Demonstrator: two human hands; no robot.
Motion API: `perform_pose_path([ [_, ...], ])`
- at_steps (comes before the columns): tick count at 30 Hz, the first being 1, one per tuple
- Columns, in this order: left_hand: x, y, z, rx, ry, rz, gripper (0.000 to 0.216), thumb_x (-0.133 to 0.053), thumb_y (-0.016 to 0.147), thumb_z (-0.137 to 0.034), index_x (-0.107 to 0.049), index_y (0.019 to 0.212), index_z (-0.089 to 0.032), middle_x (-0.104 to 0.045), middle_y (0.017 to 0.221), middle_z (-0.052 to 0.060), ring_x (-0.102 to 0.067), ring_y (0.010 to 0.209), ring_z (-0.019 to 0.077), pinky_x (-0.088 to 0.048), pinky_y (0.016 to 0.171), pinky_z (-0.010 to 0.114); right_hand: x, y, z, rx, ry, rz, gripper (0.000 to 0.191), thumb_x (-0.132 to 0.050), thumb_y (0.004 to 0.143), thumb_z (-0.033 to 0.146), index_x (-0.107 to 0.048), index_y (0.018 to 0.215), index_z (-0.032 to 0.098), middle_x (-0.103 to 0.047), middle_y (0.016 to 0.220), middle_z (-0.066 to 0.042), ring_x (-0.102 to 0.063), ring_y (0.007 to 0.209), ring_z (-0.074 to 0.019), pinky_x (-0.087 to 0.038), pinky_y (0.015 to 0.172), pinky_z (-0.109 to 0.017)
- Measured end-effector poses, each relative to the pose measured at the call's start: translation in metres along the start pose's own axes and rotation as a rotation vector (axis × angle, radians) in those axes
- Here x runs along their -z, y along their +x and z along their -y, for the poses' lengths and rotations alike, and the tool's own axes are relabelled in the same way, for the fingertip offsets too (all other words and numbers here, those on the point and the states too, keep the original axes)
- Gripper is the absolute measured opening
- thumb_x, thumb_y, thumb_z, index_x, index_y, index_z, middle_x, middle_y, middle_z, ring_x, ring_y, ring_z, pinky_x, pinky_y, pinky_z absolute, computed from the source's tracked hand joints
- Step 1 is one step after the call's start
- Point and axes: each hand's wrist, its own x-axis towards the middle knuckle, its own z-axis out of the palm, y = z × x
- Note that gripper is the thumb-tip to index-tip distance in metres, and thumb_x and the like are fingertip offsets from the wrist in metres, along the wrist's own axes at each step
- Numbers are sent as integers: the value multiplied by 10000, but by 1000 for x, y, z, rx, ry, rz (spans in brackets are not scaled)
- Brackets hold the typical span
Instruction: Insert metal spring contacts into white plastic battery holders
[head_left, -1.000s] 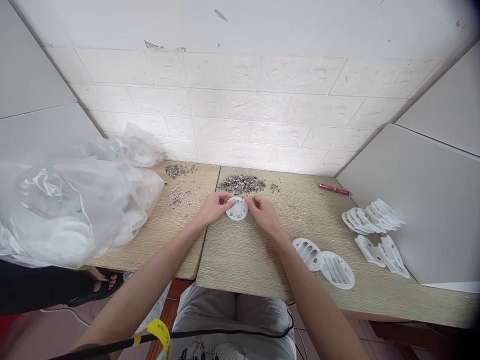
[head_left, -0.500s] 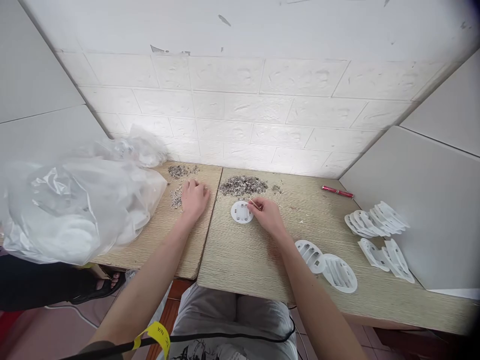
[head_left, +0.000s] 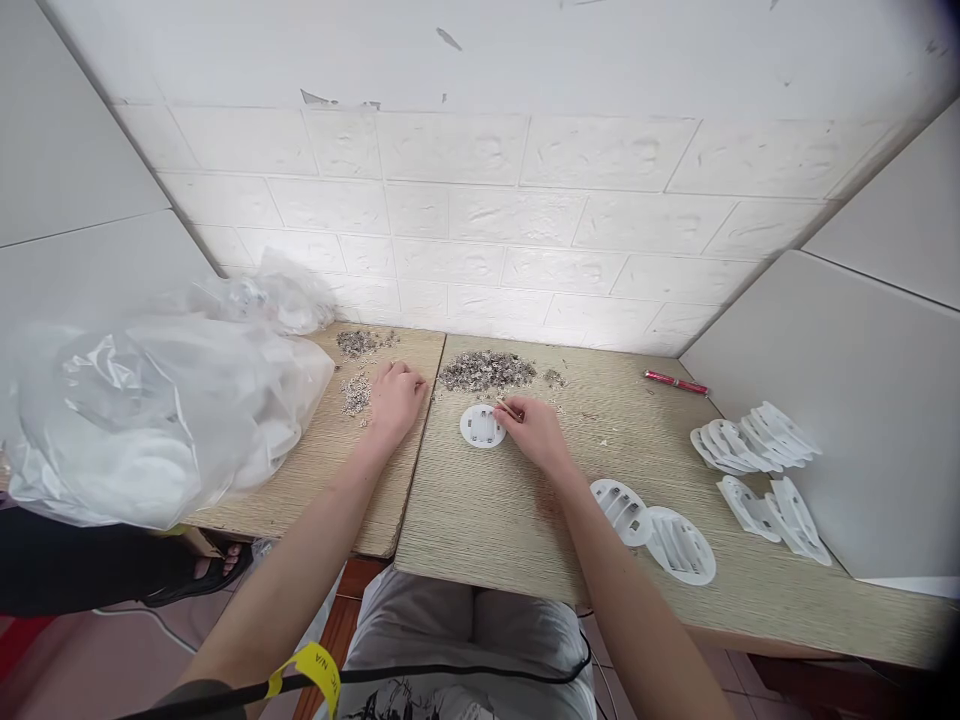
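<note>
A round white plastic battery holder (head_left: pixel 481 426) lies flat on the wooden table (head_left: pixel 487 510) in front of me. My right hand (head_left: pixel 532 433) rests at its right edge, fingers pinched on a thin small piece I cannot make out. My left hand (head_left: pixel 395 396) lies knuckles-up on the table to the left, fingers curled down beside a small scatter of metal bits (head_left: pixel 355 393). What it holds, if anything, is hidden. A larger heap of small metal parts (head_left: pixel 486 370) sits just behind the holder.
A big clear plastic bag (head_left: pixel 150 410) of white parts fills the left side. Two round holders (head_left: pixel 651 527) lie near the front right, with stacks of white covers (head_left: pixel 754 440) further right and a red pen (head_left: pixel 673 383) by the wall. Grey panels close both sides.
My left hand let go of the round holder and moved left to the small scatter of metal bits, fingers curling. The holder now lies flat; my right hand stays at its edge.
</note>
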Motion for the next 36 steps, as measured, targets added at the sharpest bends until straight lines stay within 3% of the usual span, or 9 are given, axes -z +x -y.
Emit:
perform_pose_path([
  [8,-4,-3,-5,-31,-49,29,213,-566,830,-320,-743,817,-202,-633,878,100,-526,933,285,-414,773,388,0,-1,3,-35,7,23,249,-514,806,367,-549,637,187,-588,619,-21,-492,582,-159,-302,535,-267],
  [21,-4,-4,-13,-63,-61,36,215,-509,828,-187,-686,707,-195,-628,861,88,-555,911,259,-414,754,370,-1,-1,2,-14,-8,17,270,-516,806,373,-534,605,193,-579,592,-15,-482,558,-154,-285,523,-265],
  [27,-2,-5,-18,-94,-278,-20,210,-473,881,-223,-675,842,-183,-650,825,64,-576,811,197,-430,730,316,-1,-1,2,-44,-35,22,249,-530,815,335,-541,614,188,-591,621,-14,-507,593,-157,-311,549,-267],
  [31,-2,-7,-24,-217,-484,32,231,-462,905,-286,-663,933,-176,-676,808,45,-581,745,159,-449,708,287,-1,-1,4,-22,1,-31,161,-549,805,292,-631,732,175,-660,815,-55,-556,732,-176,-371,634,-278],
  [36,-1,-13,-34,-398,-614,178,194,-528,869,-290,-691,921,-198,-698,876,51,-605,835,169,-474,783,312,-1,-3,11,29,196,-111,265,-519,845,382,-683,844,174,-677,791,-51,-539,675,-168,-386,612,-281],
])
